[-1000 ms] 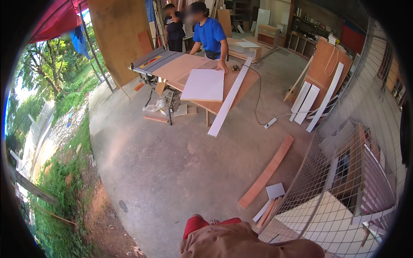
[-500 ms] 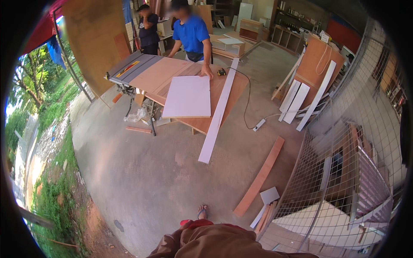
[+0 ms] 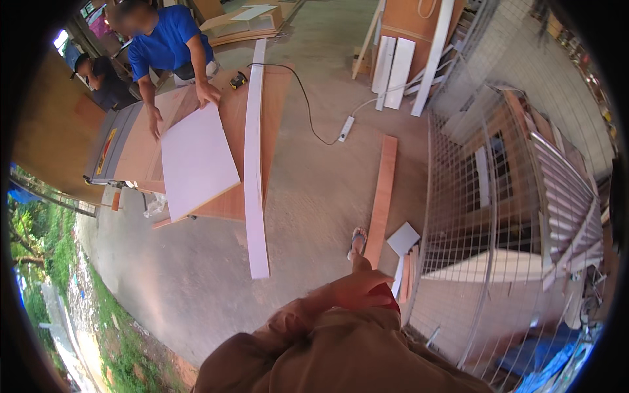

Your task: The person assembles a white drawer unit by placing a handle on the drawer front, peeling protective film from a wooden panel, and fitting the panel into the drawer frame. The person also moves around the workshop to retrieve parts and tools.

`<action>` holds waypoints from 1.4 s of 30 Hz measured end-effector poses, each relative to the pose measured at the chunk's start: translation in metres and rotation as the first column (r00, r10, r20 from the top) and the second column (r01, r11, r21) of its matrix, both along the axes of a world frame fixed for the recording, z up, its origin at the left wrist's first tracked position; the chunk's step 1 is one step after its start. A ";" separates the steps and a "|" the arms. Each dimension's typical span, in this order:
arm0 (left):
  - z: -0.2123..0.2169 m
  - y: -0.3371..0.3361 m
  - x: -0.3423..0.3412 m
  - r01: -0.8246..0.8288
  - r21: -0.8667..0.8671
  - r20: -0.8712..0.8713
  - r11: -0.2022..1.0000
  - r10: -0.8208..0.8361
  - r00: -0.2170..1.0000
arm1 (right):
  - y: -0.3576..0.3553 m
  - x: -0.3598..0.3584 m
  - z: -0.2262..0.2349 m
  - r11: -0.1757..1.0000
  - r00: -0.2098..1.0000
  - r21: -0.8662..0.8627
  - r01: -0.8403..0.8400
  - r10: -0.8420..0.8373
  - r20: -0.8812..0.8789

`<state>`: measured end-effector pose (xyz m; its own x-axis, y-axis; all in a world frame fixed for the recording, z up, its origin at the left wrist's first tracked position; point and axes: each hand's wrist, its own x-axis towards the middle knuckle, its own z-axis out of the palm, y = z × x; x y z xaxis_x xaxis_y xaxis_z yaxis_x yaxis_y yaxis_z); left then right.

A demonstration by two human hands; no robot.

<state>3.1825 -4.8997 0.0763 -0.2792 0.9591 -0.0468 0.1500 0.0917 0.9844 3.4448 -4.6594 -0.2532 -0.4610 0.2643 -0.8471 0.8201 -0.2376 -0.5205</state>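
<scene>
Biggest thing here is the concrete floor (image 3: 196, 275), running from the near edge out to the far stacks of boards. On the right a wire mesh fence (image 3: 498, 216) takes up a big chunk, and the stuff behind it (a slatted metal frame, something blue low down) is too tangled to sort out.

Far left there's a table saw bench (image 3: 124, 144) with plywood sheets on it. A co-worker in a blue shirt (image 3: 167, 42) leans over it with both palms on a white panel (image 3: 196, 160) that overhangs the near edge. Another person in dark clothes sits behind, mostly hidden and cut by the rim.

A long white strip (image 3: 255, 164) runs from the bench down onto the floor, and a narrow brown plank (image 3: 381, 190) lies to its right, near the fence. A small white offcut (image 3: 403, 238) sits beside the plank's near end with a few thin sticks. A white power strip (image 3: 346, 128) on a black cord lies farther out.

Near edge: the wearer's own tan-sleeved forearm comes up, and one hand (image 3: 360, 288) is raised in front of the plank's near end. Looks like the fingers are loose with one pointing up, nothing in them, but can't tell which hand it is. The other hand isn't visible at all. A sandalled foot (image 3: 357, 241) pokes out just past it, touching the plank's left side. Something red sits under the hand, mostly covered.
</scene>
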 end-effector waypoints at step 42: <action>-0.050 0.267 -1.048 0.090 -0.188 0.079 0.978 -0.076 0.994 | 0.404 -1.193 0.043 0.955 0.953 0.180 -0.234 0.262 -0.150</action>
